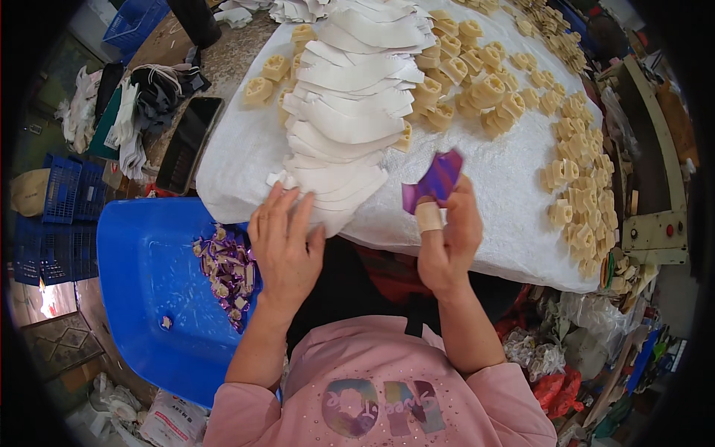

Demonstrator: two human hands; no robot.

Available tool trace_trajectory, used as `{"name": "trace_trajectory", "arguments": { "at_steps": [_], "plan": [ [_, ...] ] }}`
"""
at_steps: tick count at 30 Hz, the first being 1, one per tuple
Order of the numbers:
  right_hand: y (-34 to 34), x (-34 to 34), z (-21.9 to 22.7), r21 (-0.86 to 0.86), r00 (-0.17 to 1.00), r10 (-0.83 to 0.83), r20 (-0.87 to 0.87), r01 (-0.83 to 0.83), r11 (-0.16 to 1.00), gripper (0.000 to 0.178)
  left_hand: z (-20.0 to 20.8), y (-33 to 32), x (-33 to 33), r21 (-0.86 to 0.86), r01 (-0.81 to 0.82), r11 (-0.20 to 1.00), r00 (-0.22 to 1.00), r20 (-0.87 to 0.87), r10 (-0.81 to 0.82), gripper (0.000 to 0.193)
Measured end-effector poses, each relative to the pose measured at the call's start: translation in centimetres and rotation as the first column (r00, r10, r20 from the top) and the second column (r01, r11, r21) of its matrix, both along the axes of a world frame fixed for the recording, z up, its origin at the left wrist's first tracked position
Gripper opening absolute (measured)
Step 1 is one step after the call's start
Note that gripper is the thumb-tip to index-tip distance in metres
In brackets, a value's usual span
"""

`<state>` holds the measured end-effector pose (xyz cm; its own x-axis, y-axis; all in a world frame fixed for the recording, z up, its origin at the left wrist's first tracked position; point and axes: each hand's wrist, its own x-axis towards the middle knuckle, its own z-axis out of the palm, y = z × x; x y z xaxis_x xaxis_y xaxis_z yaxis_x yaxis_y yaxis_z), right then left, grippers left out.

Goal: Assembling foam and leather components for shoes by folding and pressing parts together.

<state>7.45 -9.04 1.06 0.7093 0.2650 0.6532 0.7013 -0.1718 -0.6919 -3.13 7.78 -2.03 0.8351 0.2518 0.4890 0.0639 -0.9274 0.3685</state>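
Note:
My left hand (pixel 287 242) lies over the near end of a long overlapping row of curved white sheet pieces (pixel 354 108). Its fingers are spread, and their tips touch the nearest pieces. To the right, just above the table's near edge, my right hand (pixel 454 235) pinches a shiny purple curved piece (pixel 439 179) between thumb and fingers. A tan wrap covers the thumb of that hand. Cream-coloured hollow moulded blocks (pixel 488 93) are heaped beside the white row, on its right.
White sheeting (pixel 499 216) covers the table, with more cream blocks (pixel 585 186) along its right side. A blue tub (pixel 160 290) at the left holds small purple-and-cream pieces (pixel 227 272). A dark phone-like slab (pixel 190 141) and gloves (pixel 126 112) lie farther left.

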Motion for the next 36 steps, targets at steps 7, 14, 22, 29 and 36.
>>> {"name": "trace_trajectory", "arguments": {
  "at_steps": [7, 14, 22, 29, 36],
  "plan": [
    [-1.9, 0.1, 2.6, -0.415, 0.962, -0.048, 0.269, 0.161, 0.896, 0.018, 2.5, -2.1, 0.1, 0.068, -0.105, 0.992, 0.994, 0.049, 0.102, 0.042],
    [-2.0, -1.2, 2.9, -0.577, 0.977, 0.15, 0.15, -0.037, 0.816, 0.017, 2.8, -7.4, 2.9, -0.971, 0.018, -0.239, 0.962, 0.082, -0.261, 0.044],
    [-5.8, 4.8, -2.3, -0.53, 0.996, -0.091, 0.019, 0.088, 0.844, 0.03, 0.7, -6.7, 3.9, -0.845, 0.131, -0.518, 0.928, 0.288, -0.235, 0.049],
    [-6.9, 5.5, -3.7, -0.386, 0.966, -0.256, 0.027, 0.246, 0.889, 0.038, 0.9, -6.5, 4.2, -0.776, 0.077, -0.626, 0.901, 0.323, -0.291, 0.046],
    [-9.0, 5.4, -2.9, -0.469, 0.928, -0.349, 0.134, 0.37, 0.802, 0.04, 1.4, -7.0, 4.0, -0.871, 0.084, -0.484, 0.927, 0.247, -0.283, 0.047]
  ]
}}
